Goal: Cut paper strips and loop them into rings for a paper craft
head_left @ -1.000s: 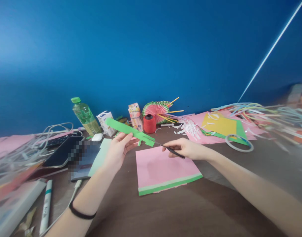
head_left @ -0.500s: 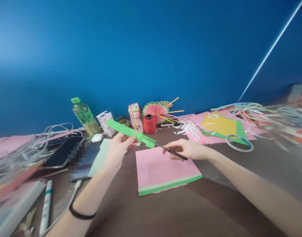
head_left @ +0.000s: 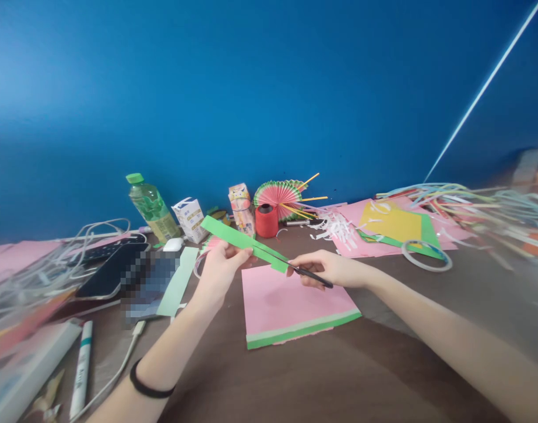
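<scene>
The left hand [head_left: 218,271] pinches a long green paper strip [head_left: 242,242] between thumb and fingers, holding it above the stack of pink paper sheets [head_left: 291,302] on the brown table [head_left: 361,376]. The right hand [head_left: 328,268] grips small dark scissors [head_left: 302,271], whose blades seem to meet the strip's near end.

Can't really see the scissors [head_left: 310,275], most of them sit inside the right hand [head_left: 333,268], so only a dark handle bit pokes out and the blades blur into the green strip [head_left: 245,243]. Phone screen [head_left: 148,279] on the counter [head_left: 339,376] is pixelated. Far right pile of straws [head_left: 493,205] is a smear. Both forearms run off the bottom edge.
</scene>
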Demonstrator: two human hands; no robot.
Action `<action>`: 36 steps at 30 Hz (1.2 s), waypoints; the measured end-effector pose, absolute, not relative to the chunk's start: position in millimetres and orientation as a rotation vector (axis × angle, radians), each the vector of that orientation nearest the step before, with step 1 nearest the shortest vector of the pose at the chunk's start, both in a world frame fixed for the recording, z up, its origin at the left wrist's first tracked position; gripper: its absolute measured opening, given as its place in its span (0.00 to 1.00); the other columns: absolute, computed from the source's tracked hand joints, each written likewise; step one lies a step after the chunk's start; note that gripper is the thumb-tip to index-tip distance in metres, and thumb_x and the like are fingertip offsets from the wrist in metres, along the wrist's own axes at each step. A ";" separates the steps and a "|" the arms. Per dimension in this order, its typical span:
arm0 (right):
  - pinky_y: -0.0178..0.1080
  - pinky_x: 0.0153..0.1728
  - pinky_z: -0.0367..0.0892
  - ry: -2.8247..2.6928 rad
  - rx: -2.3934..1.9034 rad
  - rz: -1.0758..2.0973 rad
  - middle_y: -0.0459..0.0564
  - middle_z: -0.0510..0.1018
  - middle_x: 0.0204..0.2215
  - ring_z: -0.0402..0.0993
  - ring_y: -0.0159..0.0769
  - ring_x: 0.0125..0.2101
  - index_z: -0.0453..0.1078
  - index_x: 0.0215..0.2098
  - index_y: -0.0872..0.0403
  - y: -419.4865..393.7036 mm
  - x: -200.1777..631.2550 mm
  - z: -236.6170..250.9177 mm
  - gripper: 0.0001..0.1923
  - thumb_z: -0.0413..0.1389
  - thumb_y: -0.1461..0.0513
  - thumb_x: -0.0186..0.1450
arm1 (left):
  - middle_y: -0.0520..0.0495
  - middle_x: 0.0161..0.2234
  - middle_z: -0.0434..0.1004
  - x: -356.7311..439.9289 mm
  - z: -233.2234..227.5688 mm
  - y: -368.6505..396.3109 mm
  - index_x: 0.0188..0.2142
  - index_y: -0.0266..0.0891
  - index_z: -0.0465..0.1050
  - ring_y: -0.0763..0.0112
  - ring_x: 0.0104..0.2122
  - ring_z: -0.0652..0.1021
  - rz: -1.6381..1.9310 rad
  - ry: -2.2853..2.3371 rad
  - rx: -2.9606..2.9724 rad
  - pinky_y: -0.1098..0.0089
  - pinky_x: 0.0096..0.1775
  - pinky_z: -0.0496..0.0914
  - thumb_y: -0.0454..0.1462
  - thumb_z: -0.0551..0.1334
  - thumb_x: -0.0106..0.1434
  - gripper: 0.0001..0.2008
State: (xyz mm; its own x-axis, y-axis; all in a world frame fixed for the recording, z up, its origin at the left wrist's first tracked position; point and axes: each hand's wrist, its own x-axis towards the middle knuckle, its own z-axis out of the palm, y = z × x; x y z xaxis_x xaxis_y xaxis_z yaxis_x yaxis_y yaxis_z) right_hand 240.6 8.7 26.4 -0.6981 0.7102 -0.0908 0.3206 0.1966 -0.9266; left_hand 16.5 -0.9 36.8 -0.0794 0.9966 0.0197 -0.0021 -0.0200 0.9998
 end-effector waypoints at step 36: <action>0.31 0.24 0.59 -2.059 -0.988 1.492 0.46 0.72 0.26 0.63 0.27 0.24 0.68 0.46 0.54 8.1 238.7 25.5 0.21 0.56 0.57 0.54 | 0.46 0.27 0.78 25.4 42.5 -8.1 0.28 0.38 0.69 0.60 0.32 0.78 1.202 1.222 1.112 0.67 0.34 0.70 0.37 0.67 0.43 0.12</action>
